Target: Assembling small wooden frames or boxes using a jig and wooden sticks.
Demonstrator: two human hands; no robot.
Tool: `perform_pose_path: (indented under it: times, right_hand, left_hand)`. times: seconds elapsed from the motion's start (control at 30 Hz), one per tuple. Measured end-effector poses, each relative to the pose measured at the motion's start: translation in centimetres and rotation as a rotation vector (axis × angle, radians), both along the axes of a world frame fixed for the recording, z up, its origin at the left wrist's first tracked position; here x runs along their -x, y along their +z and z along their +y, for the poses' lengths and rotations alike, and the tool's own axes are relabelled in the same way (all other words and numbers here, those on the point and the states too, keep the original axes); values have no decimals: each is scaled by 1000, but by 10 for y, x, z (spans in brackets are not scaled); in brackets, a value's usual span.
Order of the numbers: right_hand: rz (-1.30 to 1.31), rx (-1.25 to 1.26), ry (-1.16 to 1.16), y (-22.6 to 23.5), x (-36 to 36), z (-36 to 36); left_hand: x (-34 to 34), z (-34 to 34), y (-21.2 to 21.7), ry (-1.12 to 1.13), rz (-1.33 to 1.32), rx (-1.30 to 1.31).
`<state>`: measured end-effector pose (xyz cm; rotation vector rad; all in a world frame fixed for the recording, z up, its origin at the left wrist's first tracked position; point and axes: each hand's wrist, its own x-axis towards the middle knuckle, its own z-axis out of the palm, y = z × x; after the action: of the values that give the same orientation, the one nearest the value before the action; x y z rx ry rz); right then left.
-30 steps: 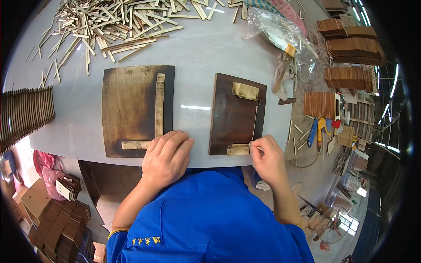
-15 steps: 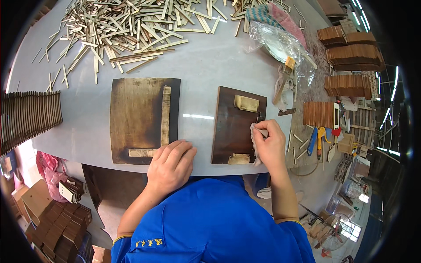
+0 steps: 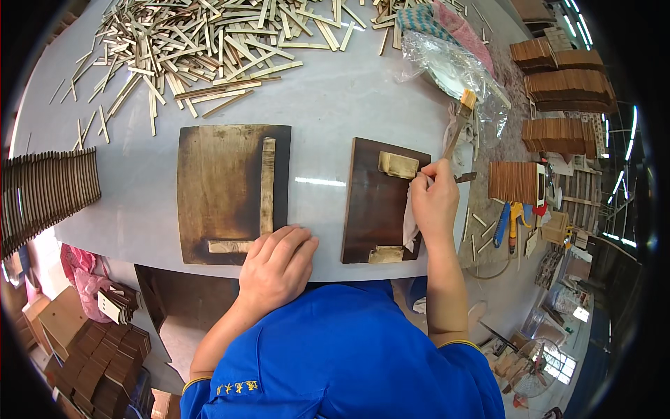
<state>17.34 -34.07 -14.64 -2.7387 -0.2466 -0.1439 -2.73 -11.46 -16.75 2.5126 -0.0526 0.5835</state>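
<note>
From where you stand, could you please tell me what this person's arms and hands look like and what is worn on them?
Both hands are bare: the left hand and the right hand have no gloves, and I see no rings or watch. The forearms are uncovered too. The person wears a bright blue short-sleeved shirt whose sleeve cuffs have a thin yellow edge, with small yellow embroidered marks near the left cuff.

2 dark, worn wooden boards [image 3: 234, 192] on a smooth, glossy grey table [image 3: 328, 112].

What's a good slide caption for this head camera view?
Right hand wipes a dark board with a cloth; left hand rests at the table edge.
</note>
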Motion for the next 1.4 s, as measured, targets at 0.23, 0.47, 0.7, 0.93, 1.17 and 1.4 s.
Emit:
perform_pose_path:
  times: [0.23, 0.47, 0.7, 0.93, 1.17, 1.4]
  right_hand:
    - [-135, -205, 39, 9, -14, -41]
    - [27, -170, 366, 31, 32, -25]
    - [-353, 18, 654, 3, 10, -9]
    - [-466, 72, 766, -9, -3, 42]
    - [-352, 110, 757, 12, 28, 6]
    - [-341, 272, 697, 12, 16, -24]
  left_hand:
    - [1, 0, -1, -12, -9, -3]
    - [3, 1, 1, -6, 2, -26]
    - [1, 1, 3, -16, -6, -30]
    - [-1, 0, 6, -12, -14, -32]
    - [3, -1, 1, 14, -43, -42]
    - [3, -1, 3, 2, -75, -17]
